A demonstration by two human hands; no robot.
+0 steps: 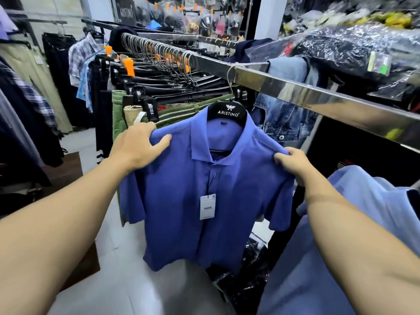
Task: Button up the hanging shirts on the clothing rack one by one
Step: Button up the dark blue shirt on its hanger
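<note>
Metal rack runs far-left to near-right w/ the blue shirt hanging mid-scene on a black branded hanger, facing the person; placket looks closed top to hem, so this one seems done or nearly, but buttons too small to confirm, and a paler blue shirt near right is prob next. Left hand grips the shirt's left shoulder, fingers curled over fabric, right hand pinches the right shoulder; white price tag dangles off the placket.
</note>
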